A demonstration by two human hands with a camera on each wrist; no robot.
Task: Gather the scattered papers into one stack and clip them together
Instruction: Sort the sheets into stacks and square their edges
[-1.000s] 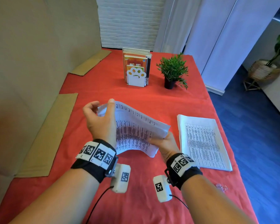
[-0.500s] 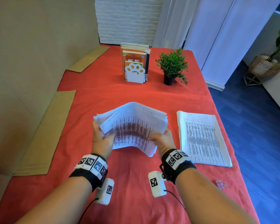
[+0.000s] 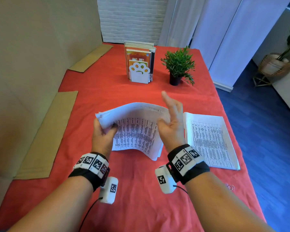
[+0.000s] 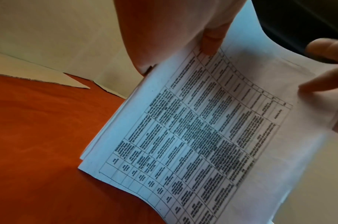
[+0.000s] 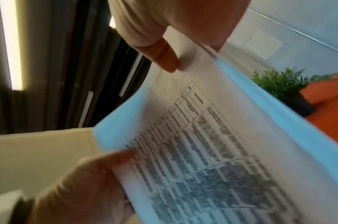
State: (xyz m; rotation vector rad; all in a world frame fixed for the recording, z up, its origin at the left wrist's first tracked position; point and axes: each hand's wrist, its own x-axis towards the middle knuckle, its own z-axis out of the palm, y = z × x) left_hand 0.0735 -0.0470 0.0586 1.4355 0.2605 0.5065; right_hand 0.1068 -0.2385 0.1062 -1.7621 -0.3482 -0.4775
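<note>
Two paper piles: my left hand [image 3: 102,135] grips one sheaf [image 3: 136,129], my right hand [image 3: 172,118] flat-fingered against it; another pile [image 3: 211,139] lies on the tabletop [image 3: 132,190]. Print unreadable.

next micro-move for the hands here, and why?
Probably tap the bundle on the table to square it. The left hand grips its left edge, the right hand lies open against its right edge, and the sheets look fanned and bowed. A second pile waits to the right.

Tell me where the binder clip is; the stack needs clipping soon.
In the head view, the binder clip lies on the red tablecloth near its right edge, just right of the right forearm.
</note>
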